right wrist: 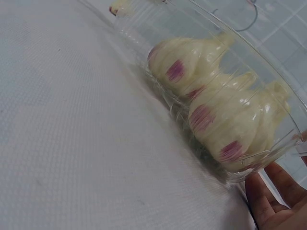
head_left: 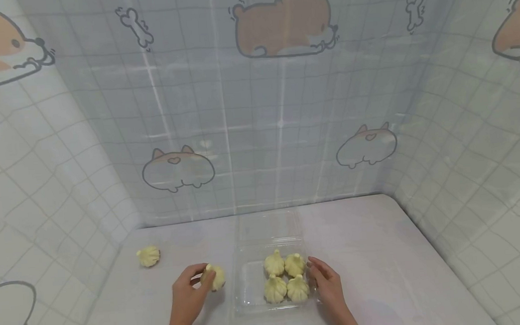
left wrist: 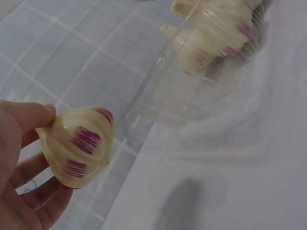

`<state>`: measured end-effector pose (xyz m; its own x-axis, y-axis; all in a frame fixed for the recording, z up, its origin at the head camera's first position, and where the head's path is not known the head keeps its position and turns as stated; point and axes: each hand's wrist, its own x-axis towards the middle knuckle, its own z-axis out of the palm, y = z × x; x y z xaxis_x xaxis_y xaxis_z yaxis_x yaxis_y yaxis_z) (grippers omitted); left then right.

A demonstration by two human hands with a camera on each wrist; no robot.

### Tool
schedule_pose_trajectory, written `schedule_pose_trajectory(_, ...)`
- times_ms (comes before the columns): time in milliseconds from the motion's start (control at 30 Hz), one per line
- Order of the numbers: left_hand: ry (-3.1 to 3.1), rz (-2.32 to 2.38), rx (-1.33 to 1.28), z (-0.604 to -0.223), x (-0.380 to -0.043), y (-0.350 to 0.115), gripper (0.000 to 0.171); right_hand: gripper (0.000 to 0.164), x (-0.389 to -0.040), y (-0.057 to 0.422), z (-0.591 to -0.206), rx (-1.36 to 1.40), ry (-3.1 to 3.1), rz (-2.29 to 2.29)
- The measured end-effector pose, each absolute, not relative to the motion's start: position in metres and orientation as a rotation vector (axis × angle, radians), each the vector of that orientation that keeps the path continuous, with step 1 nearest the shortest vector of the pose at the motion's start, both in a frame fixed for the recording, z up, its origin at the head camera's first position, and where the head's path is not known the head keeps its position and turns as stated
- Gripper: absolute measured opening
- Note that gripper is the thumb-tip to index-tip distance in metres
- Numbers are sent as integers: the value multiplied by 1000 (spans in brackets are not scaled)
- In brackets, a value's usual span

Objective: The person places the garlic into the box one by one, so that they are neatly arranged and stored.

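Observation:
My left hand (head_left: 189, 292) pinches a pale yellow garlic bulb (head_left: 217, 279) with purple streaks, thumb on one side and fingers on the other. That bulb (left wrist: 80, 146) is held left of a clear plastic clamshell box (head_left: 252, 306). Inside the box, two rows of garlic bulbs (head_left: 274, 266) stand in the right half, stems up. The right hand (head_left: 327, 281) rests its fingers against the box's right side. In the right wrist view, the fingers (right wrist: 283, 184) touch the wall near a bulb (right wrist: 230, 122); part of this hand is out of frame.
Another garlic bulb (head_left: 149, 256) lies on the table at the far left. The box's clear lid (head_left: 269, 226) is folded back toward the wall. A pale cloth covers the table (head_left: 376, 265), and curtains (head_left: 256, 107) with cartoon dogs surround it on three sides.

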<state>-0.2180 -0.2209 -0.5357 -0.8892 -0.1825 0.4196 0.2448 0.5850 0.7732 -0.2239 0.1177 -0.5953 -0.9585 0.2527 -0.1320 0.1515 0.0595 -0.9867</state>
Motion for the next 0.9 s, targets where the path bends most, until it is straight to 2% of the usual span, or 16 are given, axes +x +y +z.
schedule_pose_trajectory(900,-2381,-1418,-237,-521,-245,-168,21,32,-223,120,-595,-388,-2175,2112)
